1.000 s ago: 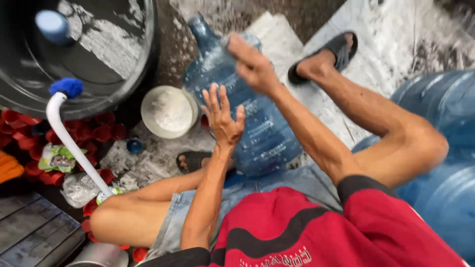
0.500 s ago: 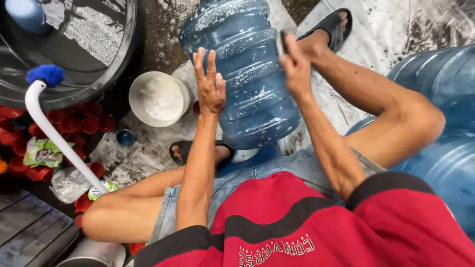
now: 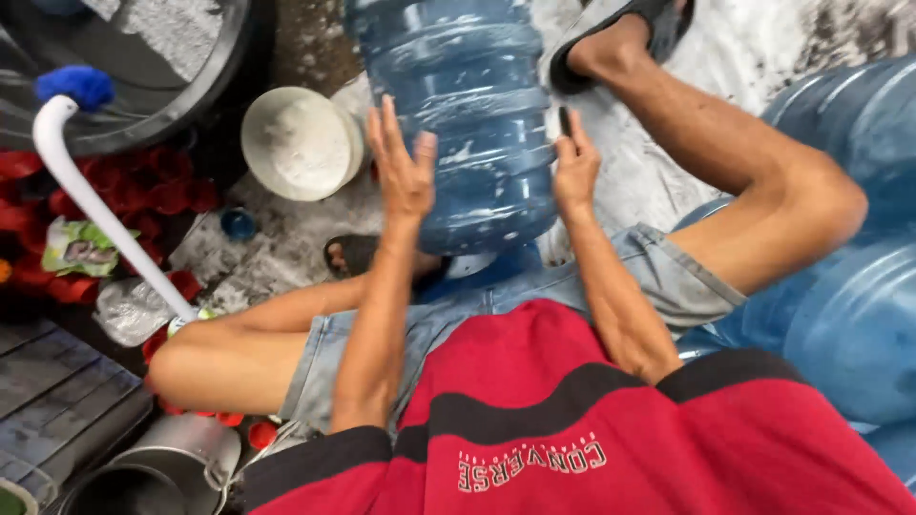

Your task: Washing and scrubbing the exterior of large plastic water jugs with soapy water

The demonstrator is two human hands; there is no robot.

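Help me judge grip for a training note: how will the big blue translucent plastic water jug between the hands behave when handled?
The big blue translucent plastic water jug looks wet, so probably slippery. Its round ribbed body likely rolls easily. The left hand and right hand press opposite sides.

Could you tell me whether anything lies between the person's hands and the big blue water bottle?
Nothing visible does. The left hand and the right hand both rest flat against the sides of the water bottle.

The blue water jug [image 3: 472,124] runs off the top edge, its neck unseen, its base hidden behind the knees.
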